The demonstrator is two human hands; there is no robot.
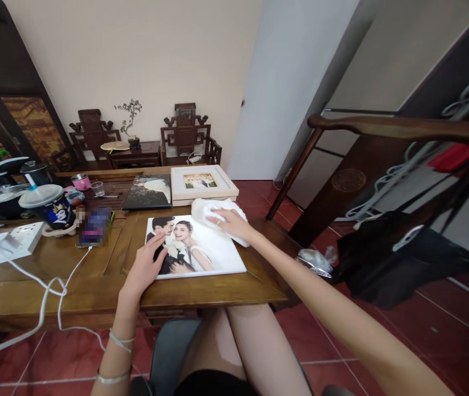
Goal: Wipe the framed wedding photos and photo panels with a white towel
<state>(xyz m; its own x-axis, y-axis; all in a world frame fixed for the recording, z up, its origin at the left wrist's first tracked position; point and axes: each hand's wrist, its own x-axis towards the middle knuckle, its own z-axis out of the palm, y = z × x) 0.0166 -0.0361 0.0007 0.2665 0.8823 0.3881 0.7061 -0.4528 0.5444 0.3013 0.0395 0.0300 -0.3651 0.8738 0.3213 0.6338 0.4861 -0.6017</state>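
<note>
Wiping underway: the right hand (231,221) presses a bunched white cloth (213,213) onto the glossy white wedding-photo panel (201,247) near the surface's front edge, its grip closed on the cloth, while the left hand (145,267) lies open-fingered, steadying the panel's left edge; the next stroke likely calls for sweeping toward the unwiped near corner.

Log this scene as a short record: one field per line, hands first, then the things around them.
left hand: flat on the photo print, at its left edge
right hand: pressing a white cloth on the print's top right corner
print: lies flat on the wooden table
behind print: framed photo, dark album
table left: cup, power strip, white cable
</note>
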